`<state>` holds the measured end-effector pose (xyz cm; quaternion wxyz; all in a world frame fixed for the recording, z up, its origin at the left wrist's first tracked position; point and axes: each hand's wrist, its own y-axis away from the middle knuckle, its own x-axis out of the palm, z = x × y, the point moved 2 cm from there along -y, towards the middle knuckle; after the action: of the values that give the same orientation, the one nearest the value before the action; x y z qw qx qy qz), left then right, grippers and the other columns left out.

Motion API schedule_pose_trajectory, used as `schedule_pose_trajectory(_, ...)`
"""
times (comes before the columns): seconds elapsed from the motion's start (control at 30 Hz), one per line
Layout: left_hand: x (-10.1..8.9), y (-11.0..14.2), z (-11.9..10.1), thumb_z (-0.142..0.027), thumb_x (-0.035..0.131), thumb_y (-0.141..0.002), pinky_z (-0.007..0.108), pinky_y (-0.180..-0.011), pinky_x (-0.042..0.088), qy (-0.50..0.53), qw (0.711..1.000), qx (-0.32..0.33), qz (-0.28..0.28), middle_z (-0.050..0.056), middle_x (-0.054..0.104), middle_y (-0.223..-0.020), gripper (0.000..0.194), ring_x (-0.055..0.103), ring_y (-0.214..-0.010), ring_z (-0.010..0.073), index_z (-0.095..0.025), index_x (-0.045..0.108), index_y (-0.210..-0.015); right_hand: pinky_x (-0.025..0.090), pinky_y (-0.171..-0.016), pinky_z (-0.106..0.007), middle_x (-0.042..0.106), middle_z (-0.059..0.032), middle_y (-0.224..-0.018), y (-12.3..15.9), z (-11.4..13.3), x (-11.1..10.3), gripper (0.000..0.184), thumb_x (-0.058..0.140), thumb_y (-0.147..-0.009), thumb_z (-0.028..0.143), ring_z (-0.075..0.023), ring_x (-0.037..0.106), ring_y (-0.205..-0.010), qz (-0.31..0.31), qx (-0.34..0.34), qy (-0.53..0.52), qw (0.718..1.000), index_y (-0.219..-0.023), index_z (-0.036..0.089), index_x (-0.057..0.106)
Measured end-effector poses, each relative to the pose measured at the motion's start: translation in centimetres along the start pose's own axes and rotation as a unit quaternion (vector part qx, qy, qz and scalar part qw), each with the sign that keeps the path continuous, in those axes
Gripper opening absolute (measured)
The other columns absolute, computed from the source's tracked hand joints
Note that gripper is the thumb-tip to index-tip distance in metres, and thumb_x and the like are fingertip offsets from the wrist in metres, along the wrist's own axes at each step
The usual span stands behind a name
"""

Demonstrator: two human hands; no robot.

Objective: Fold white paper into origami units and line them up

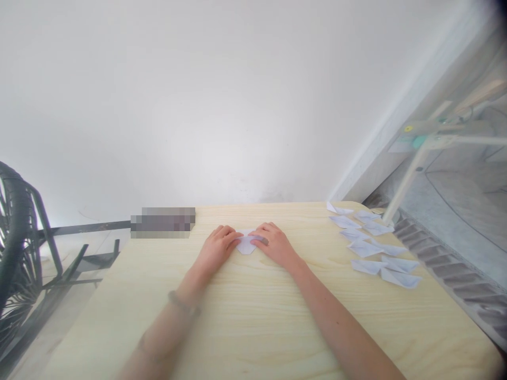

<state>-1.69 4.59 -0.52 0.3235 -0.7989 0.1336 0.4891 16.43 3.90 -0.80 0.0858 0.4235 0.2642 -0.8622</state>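
Note:
A small piece of folded white paper point(247, 246) lies on the light wood table between my two hands. My left hand point(218, 247) pinches its left side, fingers curled together and thumb toward the middle. On the other side, my right hand point(274, 244) grips the right edge, with its thumb over the paper. The lower part of the sheet shows cut-off corners, while its upper edge is partly behind my fingers. Over to the right sit several folded white paper shapes point(359, 248) with pointed ends, set out in rough rows.
The wood table point(245, 327) meets a white wall point(245, 105) at its far edge. A blurred-out dark object point(163, 224) rests at its back left corner. Left of the table stands a dark woven chair point(19, 227); a white metal frame point(410, 174) is at the right.

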Motion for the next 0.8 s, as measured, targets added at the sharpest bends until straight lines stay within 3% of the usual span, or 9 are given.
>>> schedule_pose_trajectory(0.23,0.2,-0.7,-0.3,-0.022,0.044,-0.084,0.030,-0.074,0.040,-0.055,0.998,-0.006,-0.015,0.004,0.056,-0.086,0.015,0.048,-0.082,0.0164,-0.019,0.058,-0.088,0.040,-0.076,-0.029,0.058,-0.0014,-0.086,-0.5,-0.6,0.8,0.019,0.050,-0.081,0.028,-0.0155,0.048,-0.082,-0.014,0.045,-0.004,0.999,-0.095,0.028,0.063)
schedule_pose_trajectory(0.53,0.4,0.0,0.1,-0.020,0.040,-0.086,0.032,-0.074,0.038,-0.088,0.995,0.053,0.002,0.006,0.056,-0.091,0.019,0.047,-0.085,0.0172,-0.017,0.056,-0.096,0.038,-0.074,-0.028,0.058,-0.0036,-0.087,0.1,0.8,0.3,0.025,0.048,-0.082,0.017,-0.0164,0.046,-0.084,-0.021,-0.007,0.131,0.991,-0.096,0.030,0.063)
schedule_pose_trajectory(0.8,-0.4,0.7,0.0,-0.018,0.039,-0.086,0.034,-0.076,0.037,-0.096,0.990,0.098,0.021,0.008,0.056,-0.093,0.026,0.047,-0.089,0.0187,-0.017,0.053,-0.108,0.038,-0.077,-0.030,0.056,-0.0041,-0.092,0.4,0.8,0.2,0.029,0.048,-0.080,0.015,-0.0169,0.045,-0.086,0.004,-0.032,0.166,0.986,-0.102,0.029,0.060)
